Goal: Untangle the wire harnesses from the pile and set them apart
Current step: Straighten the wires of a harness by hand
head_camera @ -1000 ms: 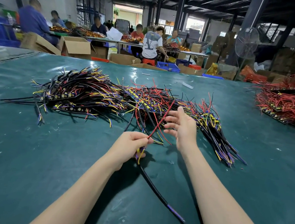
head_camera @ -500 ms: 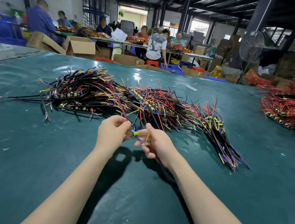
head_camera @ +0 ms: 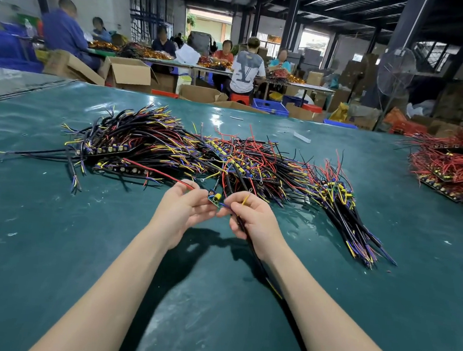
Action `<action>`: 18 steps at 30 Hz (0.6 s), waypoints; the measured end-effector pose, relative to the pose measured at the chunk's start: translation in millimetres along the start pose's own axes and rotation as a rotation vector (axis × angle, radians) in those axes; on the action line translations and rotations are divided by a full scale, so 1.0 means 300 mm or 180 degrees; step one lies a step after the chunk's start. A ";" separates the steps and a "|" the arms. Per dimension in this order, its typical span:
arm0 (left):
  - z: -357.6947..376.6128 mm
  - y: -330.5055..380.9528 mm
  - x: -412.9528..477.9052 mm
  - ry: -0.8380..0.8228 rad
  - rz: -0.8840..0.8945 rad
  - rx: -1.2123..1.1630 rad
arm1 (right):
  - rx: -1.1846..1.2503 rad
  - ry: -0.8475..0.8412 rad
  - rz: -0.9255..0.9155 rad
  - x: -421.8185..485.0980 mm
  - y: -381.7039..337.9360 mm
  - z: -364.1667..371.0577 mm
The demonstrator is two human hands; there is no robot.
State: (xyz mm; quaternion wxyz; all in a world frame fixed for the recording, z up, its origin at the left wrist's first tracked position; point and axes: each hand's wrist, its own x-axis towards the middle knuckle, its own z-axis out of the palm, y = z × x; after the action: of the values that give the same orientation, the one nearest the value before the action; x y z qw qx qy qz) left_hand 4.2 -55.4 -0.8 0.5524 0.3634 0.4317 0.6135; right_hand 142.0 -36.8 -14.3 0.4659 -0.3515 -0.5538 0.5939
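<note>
A long pile of tangled wire harnesses (head_camera: 226, 155), black, red, yellow and purple, lies across the middle of the green table (head_camera: 50, 243). Just in front of the pile I hold one harness (head_camera: 213, 198) by its small green board with a yellow part. My left hand (head_camera: 181, 208) pinches the board's left side, and a red wire (head_camera: 155, 171) runs from this hand up to the left. My right hand (head_camera: 254, 219) grips the harness's black cable (head_camera: 249, 247) and pinches its purple and yellow wires. The cable runs back under my right forearm.
A second heap of mostly red harnesses (head_camera: 454, 172) lies at the table's far right edge. A small white scrap (head_camera: 301, 137) lies beyond the pile. Behind the table stand cardboard boxes (head_camera: 127, 72), a floor fan (head_camera: 396, 69) and several seated workers (head_camera: 246, 70).
A second ago my hands were apart, the right one open over the pile. They have come together on the small board, and the red wire now stretches to the left.
</note>
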 end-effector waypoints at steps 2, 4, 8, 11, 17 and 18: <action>-0.007 0.001 0.000 0.0007 0.0040 0.0178 | 0.0022 -0.0134 0.0133 -0.003 -0.002 -0.008; -0.010 0.004 0.002 0.0113 0.0102 0.0064 | 0.0213 -0.0235 0.0429 -0.004 -0.015 -0.021; -0.010 0.008 0.012 0.0049 0.0054 -0.0376 | 0.0600 -0.0234 0.0812 0.003 -0.028 -0.044; -0.017 -0.001 0.012 -0.0136 -0.0005 -0.0122 | 0.0273 -0.0348 0.0832 0.000 -0.019 -0.049; -0.010 -0.008 0.002 -0.0113 0.0339 0.0274 | -0.0166 -0.0586 0.1094 -0.006 -0.027 -0.060; -0.008 -0.008 0.002 -0.0124 0.0383 0.0243 | -0.0262 -0.0609 0.1081 -0.006 -0.030 -0.059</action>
State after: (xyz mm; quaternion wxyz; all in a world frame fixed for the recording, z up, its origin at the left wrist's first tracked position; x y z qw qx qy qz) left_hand 2.7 -55.1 -4.1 0.5086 0.4214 0.4213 0.6215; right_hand 160.5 -33.1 -8.2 0.2895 -0.4006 -0.5520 0.6716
